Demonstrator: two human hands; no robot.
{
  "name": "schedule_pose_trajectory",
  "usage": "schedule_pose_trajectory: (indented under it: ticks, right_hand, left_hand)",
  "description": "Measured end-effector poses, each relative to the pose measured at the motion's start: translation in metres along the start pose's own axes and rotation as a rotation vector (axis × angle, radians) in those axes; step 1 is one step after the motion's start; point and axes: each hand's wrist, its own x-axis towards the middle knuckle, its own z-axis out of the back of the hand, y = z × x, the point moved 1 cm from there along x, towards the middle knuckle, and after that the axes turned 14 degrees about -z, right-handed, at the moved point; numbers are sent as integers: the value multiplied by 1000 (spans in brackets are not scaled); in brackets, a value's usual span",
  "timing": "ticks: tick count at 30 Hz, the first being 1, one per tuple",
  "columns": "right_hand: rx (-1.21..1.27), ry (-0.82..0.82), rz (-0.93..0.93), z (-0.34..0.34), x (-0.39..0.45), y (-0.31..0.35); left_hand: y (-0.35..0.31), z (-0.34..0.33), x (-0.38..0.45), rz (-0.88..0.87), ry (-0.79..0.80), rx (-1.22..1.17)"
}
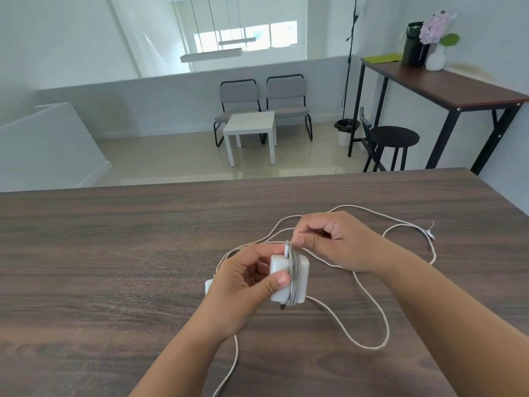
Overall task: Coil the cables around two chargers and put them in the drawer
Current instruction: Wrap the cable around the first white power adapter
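On the dark wood table (114, 253), the far edge runs across the view just beyond the hands, and the right corner falls away past the loose cable ends. Left of the held charger (289, 277), the tabletop is bare wood out to the frame edge; right of the charger and toward the near edge, loops of white cable (372, 319) cover the surface. Beyond the far edge lie an open floor, a small white side table (252, 124) and two grey chairs (262, 101).

The held charger, a white square block, is lifted above the table between both hands, with several turns of cable already wound around its middle. A second white charger (208, 285) lies on the table just left of the held charger, mostly hidden behind the left hand. The plug end (429, 232) of one cable rests well right of the held charger, near the table's right corner.

The left hand (246, 285) grips the held charger, thumb pressed on its near face and fingers curled behind it. The right hand (332, 239) sits just above and right of the held charger, fingers curled, pinching the cable at the charger's top edge.
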Motion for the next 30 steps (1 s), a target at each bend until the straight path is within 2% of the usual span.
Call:
schedule_pose_trajectory:
  ticks: [3, 8, 13, 19, 22, 30]
  right_hand:
    - [197, 91, -73, -12, 4, -11]
    - [387, 94, -184, -51, 3, -26]
    - [-100, -88, -177, -71, -16, -38]
    - [-431, -73, -33, -57, -31, -18]
    - [-491, -45, 9, -56, -36, -5]
    - [-556, -161, 88, -17, -19, 15]
  left_hand:
    - [-4, -2, 2, -53, -28, -81]
    - [1, -5, 13, -65, -241, -217]
    - [7, -2, 20, -32, -457, -242]
    - [8, 5, 24, -22, -548, -81]
    - [8, 6, 22, -28, -550, 57]
    - [6, 5, 15, -24, -390, 157]
